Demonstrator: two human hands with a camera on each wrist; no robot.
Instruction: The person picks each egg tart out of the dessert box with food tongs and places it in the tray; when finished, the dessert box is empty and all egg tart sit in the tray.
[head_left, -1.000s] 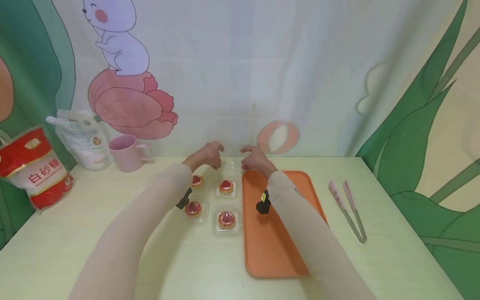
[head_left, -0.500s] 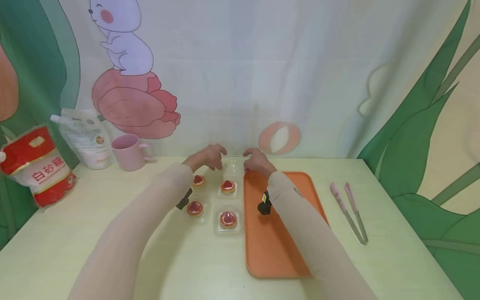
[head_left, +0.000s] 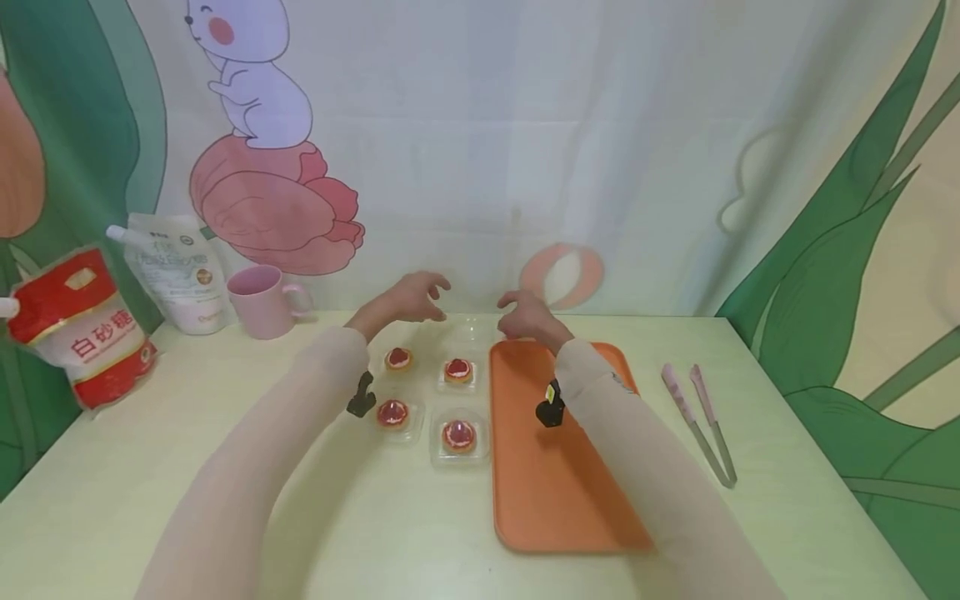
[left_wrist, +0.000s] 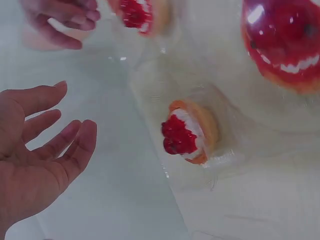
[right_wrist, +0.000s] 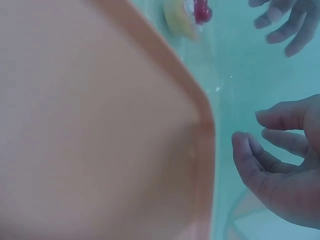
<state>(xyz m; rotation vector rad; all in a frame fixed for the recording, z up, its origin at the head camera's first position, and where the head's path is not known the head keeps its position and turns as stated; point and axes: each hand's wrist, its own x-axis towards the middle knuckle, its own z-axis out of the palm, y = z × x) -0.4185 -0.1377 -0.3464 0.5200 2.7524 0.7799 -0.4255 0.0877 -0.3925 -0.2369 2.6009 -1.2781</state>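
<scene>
My left hand [head_left: 412, 297] is held in the air behind the tarts, its fingers loosely bent around nothing. Opposite it, over the far end of the orange tray [head_left: 562, 508], my right hand [head_left: 531, 318] is likewise holding nothing. A clear plastic box [head_left: 470, 330] lies between and just below the hands; its outline is faint. Nearer me are several small red-topped tarts, including a back-left tart [head_left: 398, 358], a back-right tart [head_left: 458, 370] and a front-right tart [head_left: 459, 435], in clear plastic boxes. In the left wrist view, a tart [left_wrist: 186, 132] with red berries and cream sits beside the left hand.
Tongs [head_left: 701, 425] with pink handles lie right of the tray. At the back left stand a pink mug [head_left: 258, 304], a white spouted pouch [head_left: 176, 275] and a red and white sugar bag [head_left: 90, 333]. A printed curtain [head_left: 637, 167] hangs along the table's back edge.
My hands have drawn apart from beside the clear box, the left to the left and the right to the right. Their fingers have loosened. The tarts and tray stay in place.
</scene>
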